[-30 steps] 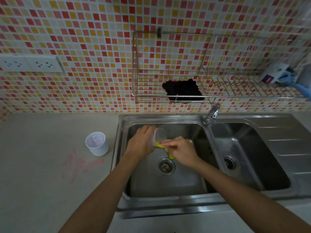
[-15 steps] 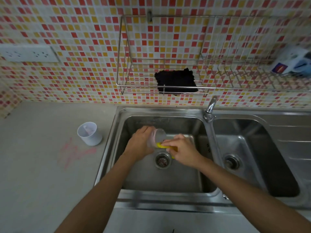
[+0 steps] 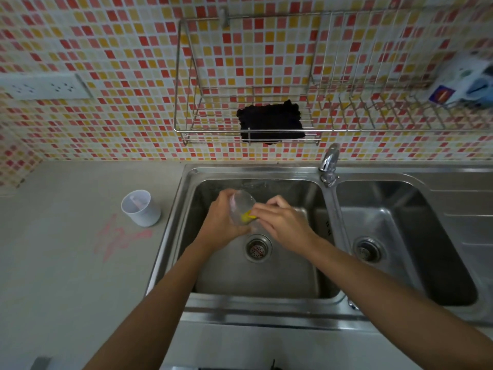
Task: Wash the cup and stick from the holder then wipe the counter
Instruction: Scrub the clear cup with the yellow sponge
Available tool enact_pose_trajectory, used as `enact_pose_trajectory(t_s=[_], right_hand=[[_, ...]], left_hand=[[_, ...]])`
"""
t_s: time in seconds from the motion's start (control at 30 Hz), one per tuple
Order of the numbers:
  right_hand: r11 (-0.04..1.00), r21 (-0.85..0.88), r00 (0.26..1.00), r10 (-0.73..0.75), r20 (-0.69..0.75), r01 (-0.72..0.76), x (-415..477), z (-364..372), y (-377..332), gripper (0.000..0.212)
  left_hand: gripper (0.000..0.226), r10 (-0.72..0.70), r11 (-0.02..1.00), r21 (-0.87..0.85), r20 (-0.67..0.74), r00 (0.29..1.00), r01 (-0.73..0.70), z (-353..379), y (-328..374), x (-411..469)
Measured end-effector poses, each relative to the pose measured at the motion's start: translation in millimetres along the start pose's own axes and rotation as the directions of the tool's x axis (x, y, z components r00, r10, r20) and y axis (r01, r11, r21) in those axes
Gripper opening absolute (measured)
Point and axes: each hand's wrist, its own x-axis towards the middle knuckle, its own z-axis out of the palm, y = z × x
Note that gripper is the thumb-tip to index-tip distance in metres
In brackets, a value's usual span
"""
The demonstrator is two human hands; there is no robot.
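The left hand (image 3: pixel 222 222) is wrapped around a clear cup (image 3: pixel 241 209) over the left basin of the sink (image 3: pixel 192 180), above the drain (image 3: pixel 258 248), with bare steel all round and both basin walls well clear. The cup lies tilted, its mouth turned toward the right hand (image 3: pixel 282 222), which pinches a yellow sponge (image 3: pixel 246 217) pressed into that mouth. On the counter (image 3: pixel 66 276), just left of the sink's rim, stands the white holder (image 3: pixel 140 208) (something pale inside, too blurred to name), beside pink marks (image 3: pixel 120 236).
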Motion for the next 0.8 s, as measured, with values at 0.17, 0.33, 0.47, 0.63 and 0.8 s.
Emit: enact_pose_trajectory(t_s=[0.17,0.33,0.47,0.63,0.8], right_hand=[[0.912,0.245,0.917,0.246,0.313,-0.328,11,-12,-4,0.034],[0.849,0.357,0.898,0.262,0.355,-0.389,9,-11,-3,0.04],[0.994,0.089,0.947,0.024,0.32,-0.055,12,-7,7,0.054],[0.981,0.156,0.968,0.077,0.238,-0.117,11,-2,-3,0.026],[0.969,0.204,0.966,0.087,0.243,-0.139,8,-1,-7,0.027]], left_hand=[[0.086,0.044,0.989,0.144,-0.066,0.997,-0.034,0,-4,1],[0.081,0.094,0.921,0.378,0.032,0.995,-0.099,-14,-10,3],[0.087,0.175,0.912,0.356,0.114,0.978,-0.204,-16,-9,5],[0.083,0.22,0.909,0.342,0.092,0.971,-0.238,-19,-9,6],[0.08,0.198,0.925,0.309,0.108,0.974,-0.222,-20,-7,5]])
